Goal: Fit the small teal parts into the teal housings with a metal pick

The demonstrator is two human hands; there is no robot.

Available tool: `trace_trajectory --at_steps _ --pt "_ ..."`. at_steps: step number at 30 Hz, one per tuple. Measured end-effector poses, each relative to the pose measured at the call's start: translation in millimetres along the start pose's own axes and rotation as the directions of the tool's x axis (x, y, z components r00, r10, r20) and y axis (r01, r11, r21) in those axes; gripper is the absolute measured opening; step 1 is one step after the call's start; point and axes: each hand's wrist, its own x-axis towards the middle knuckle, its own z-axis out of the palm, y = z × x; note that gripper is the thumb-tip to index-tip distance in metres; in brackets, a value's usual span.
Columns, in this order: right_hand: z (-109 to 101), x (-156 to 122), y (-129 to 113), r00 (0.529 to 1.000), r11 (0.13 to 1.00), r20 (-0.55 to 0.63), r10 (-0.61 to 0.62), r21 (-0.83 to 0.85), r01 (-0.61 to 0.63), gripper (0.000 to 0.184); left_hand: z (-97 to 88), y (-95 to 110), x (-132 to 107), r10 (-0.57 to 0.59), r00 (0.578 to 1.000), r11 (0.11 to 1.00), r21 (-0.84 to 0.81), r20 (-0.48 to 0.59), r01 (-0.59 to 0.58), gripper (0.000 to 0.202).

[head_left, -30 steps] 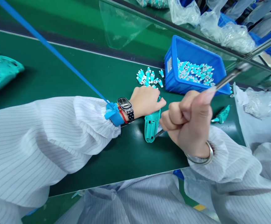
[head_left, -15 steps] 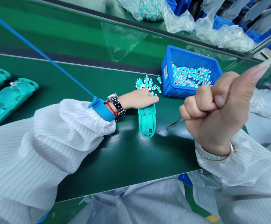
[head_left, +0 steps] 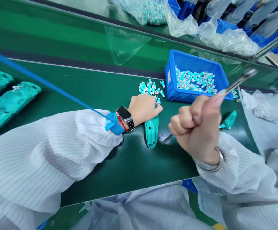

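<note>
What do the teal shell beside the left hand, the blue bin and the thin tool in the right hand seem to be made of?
The teal shell looks like moulded plastic, smooth with a soft sheen and even colour. The blue bin also looks like moulded plastic, with a flat, opaque colour. The thin tool looks like polished metal, with bright highlights along its shaft, though the exact metal cannot be told.

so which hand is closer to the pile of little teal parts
Left. The left hand lies right at the lower edge of the pile of small teal parts. The right hand, closed around a metal tool, is farther off, to the pile's right and lower down.
</note>
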Motion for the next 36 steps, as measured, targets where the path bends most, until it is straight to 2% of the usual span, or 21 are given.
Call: trace_trajectory --at_steps 3,6,9,15,19,25,28,32,34,36 --pt "-1.7 -8.6 19.6 0.999 1.000 0.040 0.003 -0.002 -0.003 0.047 0.3 1.0 -0.7 -0.005 1.000 1.000 -0.018 0.008 0.005 0.042" --pt "-1.0 -13.1 29.8 0.998 0.997 0.024 -0.051 -0.054 0.052 0.047 0.9 -0.4 0.5 -0.007 1.000 1.000 -0.022 -0.004 0.007 0.042" --pt "0.6 -13.9 32.2 0.996 0.992 0.015 -0.083 -0.095 0.084 0.048 1.2 -0.9 0.1 -0.006 1.000 1.000 -0.027 -0.018 0.006 0.041" --pt "2.2 -14.0 34.6 0.994 0.994 0.062 -0.086 -0.065 0.090 0.046 0.1 -0.1 -2.4 0.041 0.999 0.999 -0.025 -0.035 -0.042 0.042" --pt "5.6 -14.6 37.1 0.986 0.991 0.114 -0.121 -0.042 0.126 0.045 -1.0 0.5 -1.7 0.013 1.000 1.000 -0.021 -0.027 -0.014 0.039" --pt "6.9 -18.4 47.7 0.975 0.984 0.171 -0.142 -0.080 0.157 0.041 -8.0 2.4 -2.3 0.000 0.998 1.000 -0.016 0.068 0.001 0.038" --pt "7.9 -19.7 52.9 0.984 0.991 0.132 -0.117 -0.046 0.124 0.040 -9.6 2.2 -4.2 0.003 0.998 1.000 0.006 0.069 -0.003 0.041" --pt "1.3 -8.6 52.7 0.997 0.996 0.081 0.021 0.082 -0.027 0.046 -8.0 -2.2 -7.0 -0.055 0.992 0.997 0.055 0.111 0.049 0.043" --pt "-11.2 0.8 47.3 0.993 0.996 0.071 0.093 0.000 -0.093 0.047 -6.3 -6.3 -9.4 -0.058 0.989 0.997 0.066 0.136 0.049 0.041" --pt "-29.3 7.6 39.9 0.991 0.961 0.063 0.121 -0.259 -0.101 0.045 -4.4 -10.5 -13.3 -0.057 0.989 0.997 0.064 0.138 0.049 0.041"
